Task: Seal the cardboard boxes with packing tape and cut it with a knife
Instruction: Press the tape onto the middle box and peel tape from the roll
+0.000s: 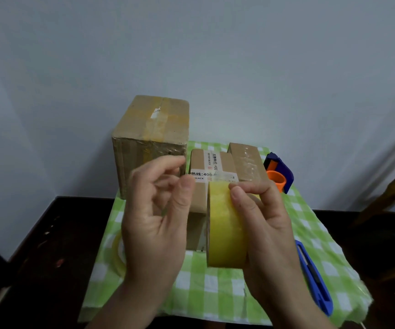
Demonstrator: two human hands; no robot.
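Desk point(49, 233): dark, under green checked cloth point(215, 293). Large box point(150, 143), 11 o'clock; small boxes point(211, 172) centre. Right hand point(270, 229): fingers clamped around yellow tape roll point(225, 229), centre. Left hand point(158, 217): fingers loosely curled, holding nothing visible. Blue knife point(315, 279), 4 o'clock. Dispenser point(279, 172), 2 o'clock.

Glossy tape roll point(225, 224), matt cardboard boxes point(150, 141)

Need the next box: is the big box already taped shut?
Shut: the big box has its flaps closed flat, with yellowish tape running over the top seam and down its front.
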